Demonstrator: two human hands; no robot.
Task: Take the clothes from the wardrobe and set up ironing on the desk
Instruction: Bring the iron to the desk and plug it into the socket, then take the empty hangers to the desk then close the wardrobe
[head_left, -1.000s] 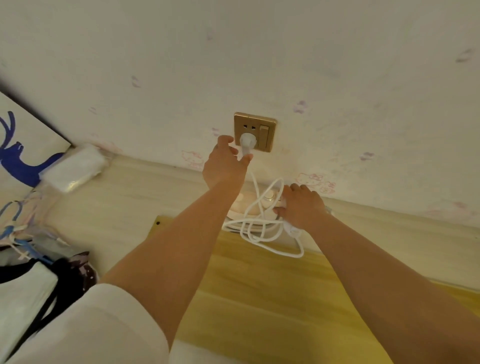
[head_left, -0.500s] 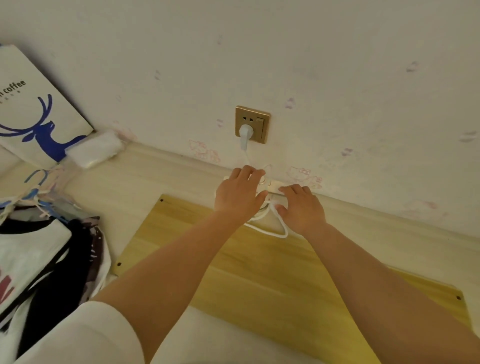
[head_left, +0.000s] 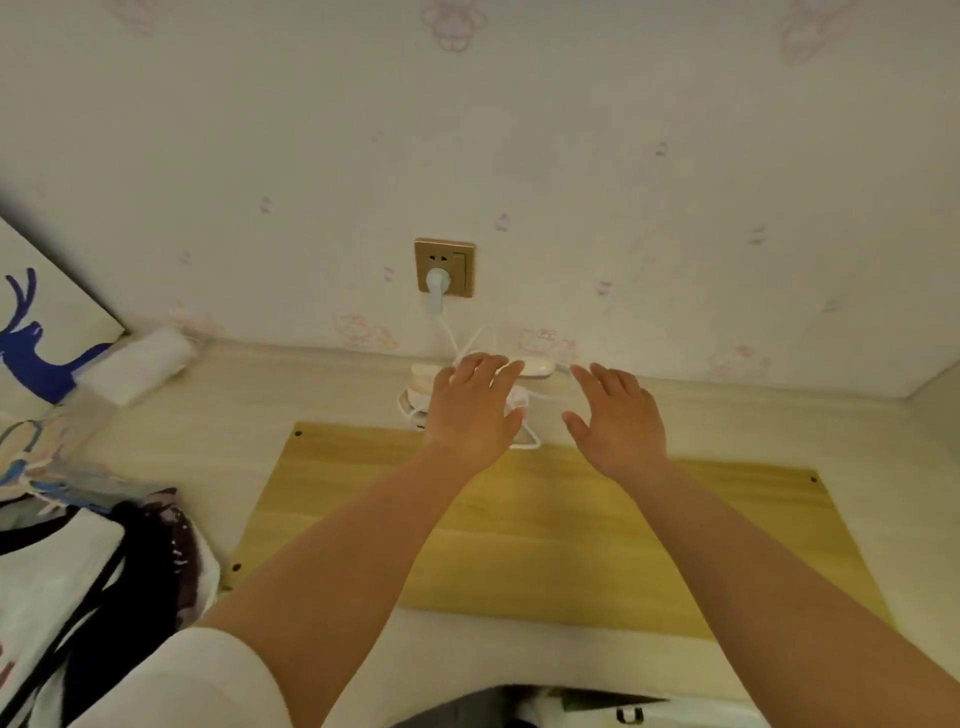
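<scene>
left hand (head_left: 475, 410): my fingers straight and spread, hovering over the coiled white cord (head_left: 524, 441), gripping nothing
right hand (head_left: 618, 421): my fingers apart, relaxed, empty, just beside the left
plug (head_left: 437, 285): seated in the gold wall socket (head_left: 444, 266)
power strip (head_left: 535, 368): white, against the wall on the surface, partly behind my left fingers
board (head_left: 597, 540): yellow wood, flat on the pale surface (head_left: 223, 415)
clothes (head_left: 78, 571): black-and-white pile on hangers, far left on the surface

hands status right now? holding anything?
Left hand: open, fingers straight, over the white cord, gripping nothing.
Right hand: open, fingers spread, holding nothing.
</scene>
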